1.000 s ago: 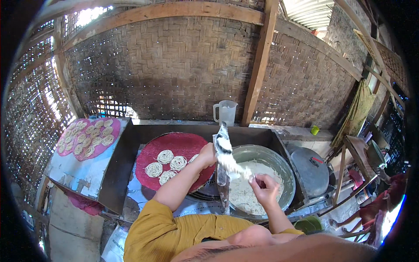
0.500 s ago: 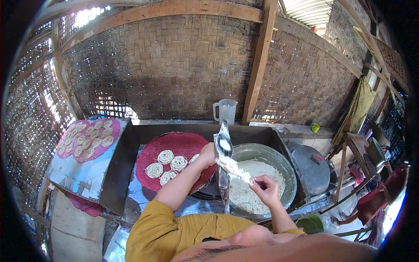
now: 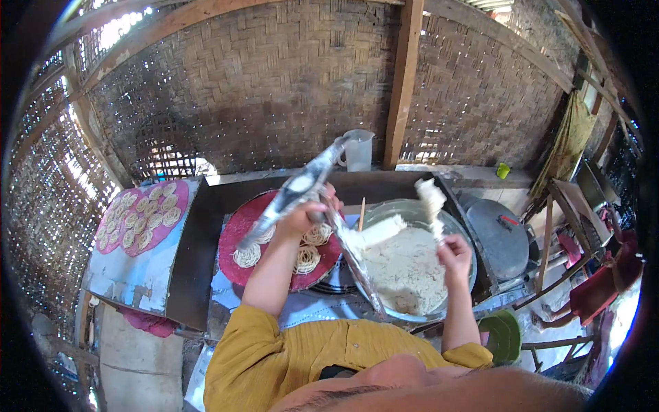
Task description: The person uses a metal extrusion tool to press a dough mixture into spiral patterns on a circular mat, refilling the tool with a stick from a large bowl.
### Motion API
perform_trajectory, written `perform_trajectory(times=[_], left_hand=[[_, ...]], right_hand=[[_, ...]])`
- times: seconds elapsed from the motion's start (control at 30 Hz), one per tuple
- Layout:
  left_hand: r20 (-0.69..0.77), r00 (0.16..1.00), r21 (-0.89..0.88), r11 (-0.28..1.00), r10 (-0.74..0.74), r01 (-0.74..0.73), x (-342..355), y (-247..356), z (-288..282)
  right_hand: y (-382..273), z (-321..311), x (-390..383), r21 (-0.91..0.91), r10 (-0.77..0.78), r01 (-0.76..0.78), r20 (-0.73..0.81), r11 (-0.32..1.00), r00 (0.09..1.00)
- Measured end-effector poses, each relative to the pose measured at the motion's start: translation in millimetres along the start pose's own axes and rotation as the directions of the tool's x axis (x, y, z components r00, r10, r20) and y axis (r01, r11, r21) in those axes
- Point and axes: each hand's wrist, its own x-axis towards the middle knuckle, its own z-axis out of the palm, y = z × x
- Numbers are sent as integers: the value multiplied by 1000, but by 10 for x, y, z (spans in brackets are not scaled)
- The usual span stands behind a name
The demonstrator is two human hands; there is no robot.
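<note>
Left hand [image 3: 307, 218] grips the lever press [image 3: 285, 199]; right hand [image 3: 456, 255] pinches a dough strip [image 3: 431, 199] — its heavy eleven-o'clock end could tear, missing the basin [image 3: 400, 209].

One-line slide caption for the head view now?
Left hand holds a smeared tool above noodle nests; right hand holds up white dough by a basin.

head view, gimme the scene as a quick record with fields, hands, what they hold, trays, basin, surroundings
left hand: closed around a long two-armed tool, smeared with white
right hand: fingers pinching a pale doughy piece, held up
basin: round, grey-green, containing pale mixture
tray: round, red, bearing coiled noodle nests
left side: more nests on a pink sheet
back: clear pitcher, woven wall
right side: dark lidded pot
</note>
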Motion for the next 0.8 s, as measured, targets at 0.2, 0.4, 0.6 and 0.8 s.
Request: perform_trajectory(times=[0.2, 0.4, 0.6, 0.8], left_hand=[[150, 978, -608, 793, 148, -27, -16, -141, -7], [196, 976, -655, 753, 98, 56, -74, -269, 256], [192, 973, -643, 765, 128, 26, -164, -220, 153], [160, 968, -656, 753, 193, -42, -199, -108, -30]], right_hand=[[-63, 302, -58, -120, -5, 41, 282, 992, 960], [-167, 758, 111, -407, -25, 162, 321, 899, 947], [-261, 658, 77, -457, -202, 418, 449, 785, 870], [-44, 473, -379, -418, -161, 330, 390, 846, 907]])
